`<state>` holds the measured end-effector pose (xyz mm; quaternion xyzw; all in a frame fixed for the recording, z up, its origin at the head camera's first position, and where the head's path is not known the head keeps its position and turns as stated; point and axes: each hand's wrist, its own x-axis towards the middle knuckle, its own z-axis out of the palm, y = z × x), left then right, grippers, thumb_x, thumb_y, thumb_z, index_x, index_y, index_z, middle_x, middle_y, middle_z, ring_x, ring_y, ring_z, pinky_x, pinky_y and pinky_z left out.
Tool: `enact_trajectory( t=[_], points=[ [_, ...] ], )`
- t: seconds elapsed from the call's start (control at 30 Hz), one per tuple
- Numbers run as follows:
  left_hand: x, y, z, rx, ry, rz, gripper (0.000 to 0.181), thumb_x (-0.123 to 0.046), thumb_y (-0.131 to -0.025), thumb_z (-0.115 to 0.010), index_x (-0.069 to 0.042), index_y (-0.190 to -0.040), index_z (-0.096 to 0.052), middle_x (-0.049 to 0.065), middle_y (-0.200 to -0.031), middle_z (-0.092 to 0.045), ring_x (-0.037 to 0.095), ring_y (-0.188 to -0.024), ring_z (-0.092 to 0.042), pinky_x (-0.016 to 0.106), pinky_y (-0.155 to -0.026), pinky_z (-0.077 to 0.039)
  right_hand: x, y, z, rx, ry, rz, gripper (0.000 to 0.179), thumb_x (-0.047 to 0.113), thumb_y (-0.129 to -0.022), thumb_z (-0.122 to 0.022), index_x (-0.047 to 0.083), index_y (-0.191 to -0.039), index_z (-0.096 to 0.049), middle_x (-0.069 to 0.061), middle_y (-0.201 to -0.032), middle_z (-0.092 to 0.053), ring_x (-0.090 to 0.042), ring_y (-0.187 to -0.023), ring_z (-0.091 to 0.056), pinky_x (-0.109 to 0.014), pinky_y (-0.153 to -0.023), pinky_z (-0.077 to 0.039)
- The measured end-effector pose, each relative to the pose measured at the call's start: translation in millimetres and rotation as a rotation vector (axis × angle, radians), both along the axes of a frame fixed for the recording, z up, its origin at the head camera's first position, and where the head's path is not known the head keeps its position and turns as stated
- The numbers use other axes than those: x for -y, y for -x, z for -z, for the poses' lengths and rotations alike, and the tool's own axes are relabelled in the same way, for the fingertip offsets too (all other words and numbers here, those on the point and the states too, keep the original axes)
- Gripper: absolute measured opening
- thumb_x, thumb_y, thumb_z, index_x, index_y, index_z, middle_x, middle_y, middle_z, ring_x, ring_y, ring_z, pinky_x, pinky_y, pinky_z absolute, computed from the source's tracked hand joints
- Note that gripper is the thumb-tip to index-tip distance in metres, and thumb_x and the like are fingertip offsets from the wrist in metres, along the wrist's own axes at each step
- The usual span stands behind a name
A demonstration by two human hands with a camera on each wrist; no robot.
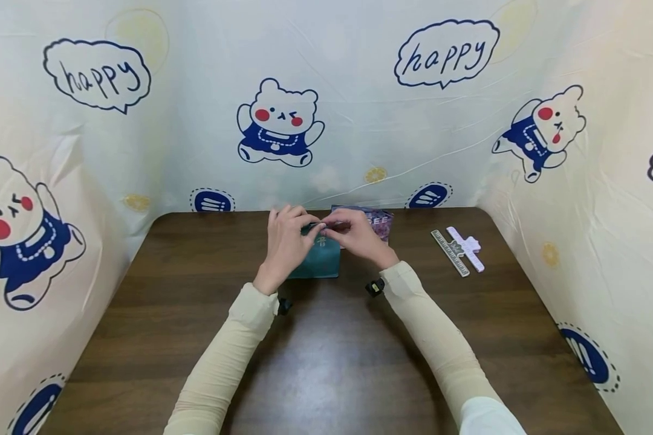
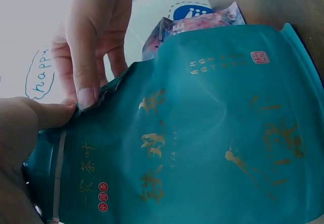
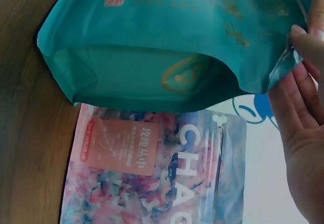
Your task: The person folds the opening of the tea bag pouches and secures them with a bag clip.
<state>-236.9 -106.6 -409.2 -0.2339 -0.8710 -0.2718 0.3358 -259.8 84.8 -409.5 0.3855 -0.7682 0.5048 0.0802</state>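
Head view is showing the left hand and right hand both pinching the top edge of a teal pouch, standing at tabletop centre; a pink pouch is standing just behind at 1 o'clock, clips lying at 3 o'clock.

Bright, even light from above fills the scene, the forearms casting soft shadows on the desk, the head view bending at its edges, and both wrist views washed pale and slightly soft close up.
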Motion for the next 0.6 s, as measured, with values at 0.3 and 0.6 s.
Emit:
enact_trajectory(
  t=[0.3,0.6],
  points=[
    [-2.3,-1.4,-2.1,0.048,-0.028,-0.014,0.019,-0.028,-0.091,-0.078,-0.009,-0.089,-0.082,0.006,-0.078,-0.066,0.025,-0.075,-0.050,0.048,-0.080,-0.034,5,0.5,-0.6,-0.088,0.031,0.045,0.011,-0.007,-0.090,-0.071,-0.005,-0.099,-0.078,-0.018,-0.085,-0.069,-0.027,-0.072,-0.068,-0.036,-0.069,-0.060],
    [3.4,-2.1,-9.0,0.114,0.028,0.021,0.021,-0.029,-0.094,-0.075,-0.010,-0.094,-0.081,0.006,-0.085,-0.068,0.025,-0.079,-0.053,0.046,-0.080,-0.036,2,20.4,19.4,-0.053,0.007,0.042,0.013,-0.001,-0.091,-0.073,0.001,-0.103,-0.079,-0.011,-0.087,-0.070,-0.020,-0.074,-0.068,-0.034,-0.070,-0.060]
  ],
)
